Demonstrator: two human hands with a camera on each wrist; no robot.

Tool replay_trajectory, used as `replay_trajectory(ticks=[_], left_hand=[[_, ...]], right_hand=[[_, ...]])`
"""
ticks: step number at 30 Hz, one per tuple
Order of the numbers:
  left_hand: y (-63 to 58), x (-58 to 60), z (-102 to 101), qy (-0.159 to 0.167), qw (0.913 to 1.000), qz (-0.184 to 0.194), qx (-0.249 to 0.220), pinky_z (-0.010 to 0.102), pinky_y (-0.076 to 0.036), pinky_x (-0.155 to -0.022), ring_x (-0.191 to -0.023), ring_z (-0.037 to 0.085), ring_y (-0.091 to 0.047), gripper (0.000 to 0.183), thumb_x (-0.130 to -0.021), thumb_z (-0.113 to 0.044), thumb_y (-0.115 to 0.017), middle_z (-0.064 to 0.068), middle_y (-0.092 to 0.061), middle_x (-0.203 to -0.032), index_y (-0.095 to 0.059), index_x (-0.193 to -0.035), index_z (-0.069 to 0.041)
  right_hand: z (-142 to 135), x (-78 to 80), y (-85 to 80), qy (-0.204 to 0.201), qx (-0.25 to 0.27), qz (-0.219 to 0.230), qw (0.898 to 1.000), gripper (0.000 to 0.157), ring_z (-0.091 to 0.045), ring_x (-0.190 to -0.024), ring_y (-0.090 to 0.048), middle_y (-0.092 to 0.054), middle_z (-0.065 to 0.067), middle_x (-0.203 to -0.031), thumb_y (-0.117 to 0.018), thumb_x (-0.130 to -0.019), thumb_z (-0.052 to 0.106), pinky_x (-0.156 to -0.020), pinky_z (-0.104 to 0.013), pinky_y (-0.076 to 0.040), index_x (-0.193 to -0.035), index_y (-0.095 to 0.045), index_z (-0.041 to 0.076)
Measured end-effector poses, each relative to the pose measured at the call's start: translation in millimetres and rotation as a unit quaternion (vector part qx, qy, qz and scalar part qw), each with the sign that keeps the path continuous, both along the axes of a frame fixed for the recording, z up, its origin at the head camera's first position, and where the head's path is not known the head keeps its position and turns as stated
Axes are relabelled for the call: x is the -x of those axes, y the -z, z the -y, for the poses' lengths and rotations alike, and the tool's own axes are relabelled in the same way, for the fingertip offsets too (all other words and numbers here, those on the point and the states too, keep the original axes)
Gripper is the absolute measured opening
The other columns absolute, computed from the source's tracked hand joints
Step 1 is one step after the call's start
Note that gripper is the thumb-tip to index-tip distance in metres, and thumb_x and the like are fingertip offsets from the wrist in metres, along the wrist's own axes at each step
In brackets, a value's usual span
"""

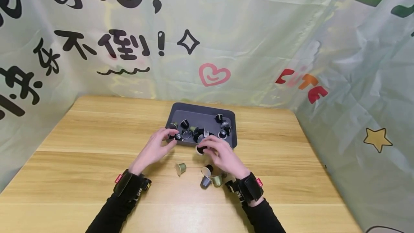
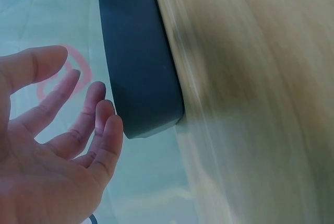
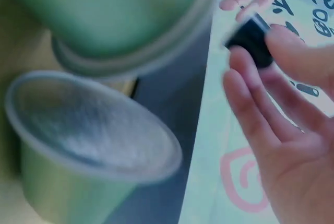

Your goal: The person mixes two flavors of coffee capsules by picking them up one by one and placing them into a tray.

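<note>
My right hand (image 1: pixel 224 155) pinches a black coffee capsule (image 3: pixel 251 41) between thumb and fingertips, just in front of the dark grey tray (image 1: pixel 203 113). The tray holds several coffee capsules, mostly black, with some greenish ones. At its front left corner, my left hand (image 1: pixel 156 146) is held with fingers spread and relaxed; the left wrist view shows nothing in its grasp, beside the tray's outer wall (image 2: pixel 138 67). On the table below the hands lie a pale green-gold capsule (image 1: pixel 181 168), a dark grey-blue capsule (image 1: pixel 205 182) and a green capsule (image 1: pixel 217 181).
A silver-lidded capsule (image 1: pixel 206 171) lies close to the right wrist, partly crowded by its neighbours. The wooden table (image 1: pixel 97 175) extends to both sides. Printed cloth (image 1: pixel 252 39) hangs behind the table and along its right side.
</note>
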State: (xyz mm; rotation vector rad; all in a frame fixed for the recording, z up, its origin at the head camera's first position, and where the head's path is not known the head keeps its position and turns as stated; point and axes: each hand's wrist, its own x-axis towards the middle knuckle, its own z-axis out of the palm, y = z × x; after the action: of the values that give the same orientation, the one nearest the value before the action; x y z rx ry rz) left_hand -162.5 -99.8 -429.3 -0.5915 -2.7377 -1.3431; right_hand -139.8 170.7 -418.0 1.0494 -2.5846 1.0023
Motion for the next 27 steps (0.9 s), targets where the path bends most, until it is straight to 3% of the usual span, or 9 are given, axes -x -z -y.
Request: replay_trajectory(ticks=[5,10,13,19,27], left_hand=[[0.4,0.1,0.2,0.005,1.0000,-0.005,0.003,0.052,-0.052,-0.094,-0.109,0.035,-0.060,0.038,-0.094,-0.014,-0.066,0.018,-0.063,-0.129,-0.062,-0.131,-0.005],[1.3,-0.1,0.2,0.014,0.9998,-0.012,-0.003,0.054,-0.052,-0.095,-0.109,0.035,-0.060,0.038,-0.094,-0.012,-0.066,0.019,-0.063,-0.129,-0.062,-0.130,-0.003],[1.7,-0.5,-0.5,0.019,0.9998,-0.009,-0.005,0.053,-0.051,-0.096,-0.109,0.034,-0.060,0.038,-0.094,-0.012,-0.066,0.018,-0.063,-0.129,-0.062,-0.131,-0.003],[0.7,-2.6,-2.5,0.031,0.9995,0.001,0.000,0.056,-0.050,-0.098,-0.111,0.036,-0.059,0.039,-0.094,-0.012,-0.066,0.019,-0.063,-0.129,-0.061,-0.132,-0.004],[3.0,-5.1,-5.3,0.042,0.9990,0.004,0.017,0.058,-0.048,-0.100,-0.115,0.033,-0.058,0.041,-0.093,-0.013,-0.068,0.014,-0.064,-0.128,-0.060,-0.133,-0.008]], right_hand=[[-4.8,6.1,0.8,0.063,0.046,-0.064,0.995,0.026,-0.021,-0.105,-0.067,-0.069,-0.007,-0.114,-0.066,-0.091,-0.006,-0.084,-0.030,-0.058,-0.111,-0.073,0.007],[-8.7,9.8,1.5,0.117,0.073,-0.083,0.987,0.026,-0.024,-0.102,-0.067,-0.069,-0.010,-0.111,-0.066,-0.089,-0.010,-0.084,-0.034,-0.059,-0.109,-0.074,0.004],[-11.1,11.7,3.2,0.138,0.081,-0.082,0.984,0.025,-0.025,-0.103,-0.067,-0.069,-0.011,-0.111,-0.066,-0.089,-0.010,-0.086,-0.036,-0.059,-0.109,-0.074,0.003],[-14.4,14.6,7.7,0.157,0.079,-0.074,0.982,0.025,-0.024,-0.097,-0.067,-0.069,-0.012,-0.111,-0.067,-0.088,-0.010,-0.075,-0.031,-0.057,-0.108,-0.074,0.002],[-15.5,13.3,8.2,0.165,0.054,-0.021,0.985,0.026,-0.015,-0.079,-0.064,-0.068,-0.012,-0.112,-0.068,-0.089,-0.007,-0.069,-0.024,-0.056,-0.113,-0.073,0.003]])
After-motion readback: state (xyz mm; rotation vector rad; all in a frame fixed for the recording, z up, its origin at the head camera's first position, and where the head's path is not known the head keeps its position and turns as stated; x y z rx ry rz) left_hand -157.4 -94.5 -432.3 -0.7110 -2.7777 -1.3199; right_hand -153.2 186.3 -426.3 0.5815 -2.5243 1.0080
